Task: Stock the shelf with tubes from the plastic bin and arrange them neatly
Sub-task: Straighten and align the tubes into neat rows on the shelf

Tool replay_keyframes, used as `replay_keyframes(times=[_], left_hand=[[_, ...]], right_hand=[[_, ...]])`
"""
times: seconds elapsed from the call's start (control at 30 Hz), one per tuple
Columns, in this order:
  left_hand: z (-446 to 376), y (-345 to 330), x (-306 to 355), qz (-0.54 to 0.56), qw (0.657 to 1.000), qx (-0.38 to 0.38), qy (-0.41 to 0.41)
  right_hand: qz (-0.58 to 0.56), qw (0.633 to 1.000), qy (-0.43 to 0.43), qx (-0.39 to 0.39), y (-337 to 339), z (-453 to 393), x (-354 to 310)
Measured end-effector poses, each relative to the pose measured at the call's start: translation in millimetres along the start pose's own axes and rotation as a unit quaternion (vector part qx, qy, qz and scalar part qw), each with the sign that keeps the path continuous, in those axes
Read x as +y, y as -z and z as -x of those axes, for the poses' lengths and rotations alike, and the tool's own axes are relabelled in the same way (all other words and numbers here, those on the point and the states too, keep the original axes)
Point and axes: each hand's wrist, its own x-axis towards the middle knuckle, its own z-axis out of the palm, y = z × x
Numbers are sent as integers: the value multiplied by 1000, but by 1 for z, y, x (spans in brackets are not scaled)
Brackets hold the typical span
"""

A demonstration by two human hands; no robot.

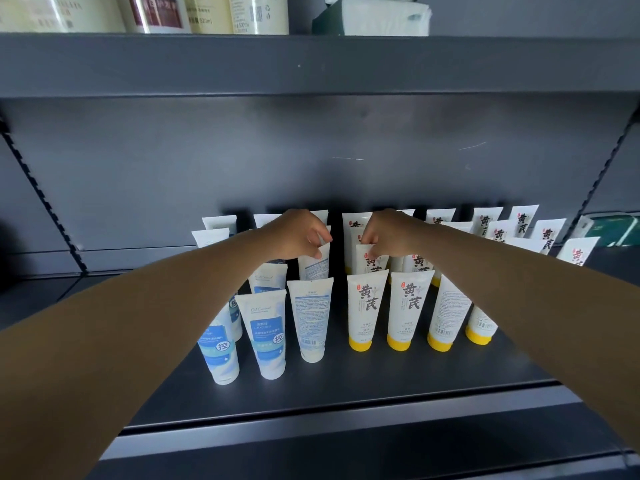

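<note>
Left grip (304, 237): pinched the crimped top of a blue tube (313, 263), second row.
Right grip (384, 237): pinched a yellow-capped tube (370, 263) alongside.
Axis: both upright on the shelf (346, 382), directly under my fingers.

- Dark grey metal back panel (311, 150) behind the shelving.
- Slotted uprights (41, 202) at both sides.
- Upper shelf (311, 64) carries bottles (207, 12) and tissue packs (374, 15).
</note>
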Motion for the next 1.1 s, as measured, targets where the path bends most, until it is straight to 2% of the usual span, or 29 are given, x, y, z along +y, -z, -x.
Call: replay_keyframes(times=[0.13,0.27,0.57,1.1], left_hand=[[-1,10,-1,-7,999,-39,-26],[-2,11,4,-24,997,-79,-4],[-6,13,-4,-34,995,-95,-6],[-2,6,1,-47,999,-9,-21]], right_hand=[[-17,1000,-4,-5,-1,-3,4],[-44,999,-8,-7,-1,-4,4],[-64,998,-18,17,6,-5,5],[-67,997,-23,23,5,-2,4]])
